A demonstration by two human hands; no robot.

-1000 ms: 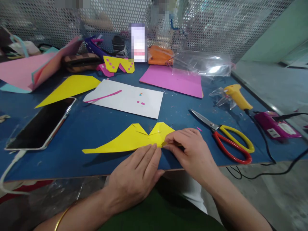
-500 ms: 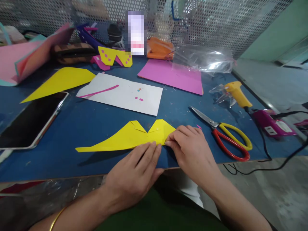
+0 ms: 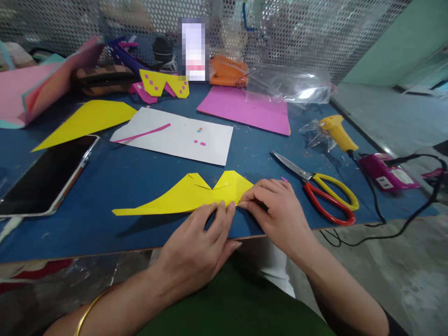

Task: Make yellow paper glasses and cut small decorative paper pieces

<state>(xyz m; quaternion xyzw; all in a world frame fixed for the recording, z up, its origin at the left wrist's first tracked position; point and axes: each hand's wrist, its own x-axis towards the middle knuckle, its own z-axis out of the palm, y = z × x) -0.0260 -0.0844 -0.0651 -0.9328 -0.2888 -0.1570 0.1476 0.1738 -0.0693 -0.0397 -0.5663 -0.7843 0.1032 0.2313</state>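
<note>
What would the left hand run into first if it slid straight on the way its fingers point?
The left hand points away and slightly right, fingertips already on the near edge of the yellow cutout. Beyond that lies bare blue table, then probably the white sheet, though depth is hard to judge.

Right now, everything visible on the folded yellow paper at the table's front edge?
The folded yellow paper looks like thin craft paper, lying flat on the blue table. It tapers to a long point at the left, with a V notch in its top edge and visible fold lines. The left hand fingertips press its lower edge; the right hand pinches its right corner.
</note>
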